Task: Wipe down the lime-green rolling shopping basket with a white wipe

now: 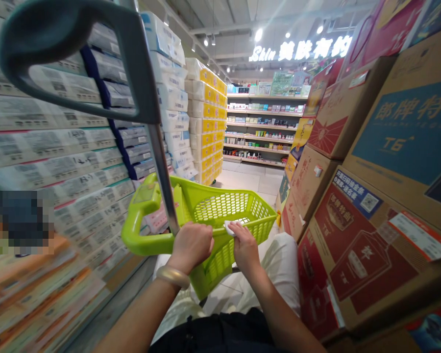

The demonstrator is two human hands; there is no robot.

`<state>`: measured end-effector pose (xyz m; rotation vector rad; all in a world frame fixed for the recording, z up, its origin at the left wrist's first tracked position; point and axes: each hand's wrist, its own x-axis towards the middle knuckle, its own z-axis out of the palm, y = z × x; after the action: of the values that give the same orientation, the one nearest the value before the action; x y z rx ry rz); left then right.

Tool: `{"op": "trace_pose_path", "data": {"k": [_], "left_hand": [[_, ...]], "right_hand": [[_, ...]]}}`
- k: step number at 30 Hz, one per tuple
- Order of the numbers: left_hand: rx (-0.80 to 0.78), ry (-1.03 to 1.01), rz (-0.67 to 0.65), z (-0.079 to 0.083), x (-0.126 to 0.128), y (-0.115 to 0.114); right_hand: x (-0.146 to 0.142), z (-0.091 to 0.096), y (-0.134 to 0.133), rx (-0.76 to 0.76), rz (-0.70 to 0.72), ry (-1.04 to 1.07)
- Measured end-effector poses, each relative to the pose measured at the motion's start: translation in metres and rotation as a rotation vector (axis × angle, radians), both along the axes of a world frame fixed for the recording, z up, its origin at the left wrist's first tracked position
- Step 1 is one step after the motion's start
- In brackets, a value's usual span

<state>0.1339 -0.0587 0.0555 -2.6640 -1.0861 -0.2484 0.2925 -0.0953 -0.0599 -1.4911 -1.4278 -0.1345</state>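
A lime-green shopping basket [202, 189] with lattice sides stands in front of my knees, and no goods show inside it. Its metal pull rod [163, 171] rises on the left to a large grey handle [149, 73]. My left hand [194, 242], with a gold bangle [172, 277] at the wrist, is closed round the basket's near rim beside the foot of the rod. On the same rim further right, my right hand [244, 245] presses a small folded white wipe or tissue [229, 228] between thumb and fingers. The palm sides of both hands are hidden.
Stacked tissue packs [51, 117] line the left, with yellow-and-white packs [206, 125] beyond. Cardboard cartons [371, 245] rise close on the right. Stocked shelves [262, 113] stand at the far end of the tiled aisle [238, 179]. A blurred patch [20, 220] covers something at the left edge.
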Motion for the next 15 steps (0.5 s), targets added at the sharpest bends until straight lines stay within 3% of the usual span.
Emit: {"op": "trace_pose_path", "data": {"k": [4, 11, 15], "left_hand": [[0.014, -0.007, -0.014, -0.002, 0.001, -0.004], [0.020, -0.012, -0.023, -0.004, 0.003, -0.012], [0.023, -0.003, -0.029, -0.004, 0.004, -0.016]], "right_hand": [[-0.016, 0.005, -0.003, 0.063, 0.175, -0.036], [-0.002, 0.002, -0.004, 0.027, 0.014, 0.012], [-0.013, 0.007, -0.006, 0.059, 0.135, -0.021]]}}
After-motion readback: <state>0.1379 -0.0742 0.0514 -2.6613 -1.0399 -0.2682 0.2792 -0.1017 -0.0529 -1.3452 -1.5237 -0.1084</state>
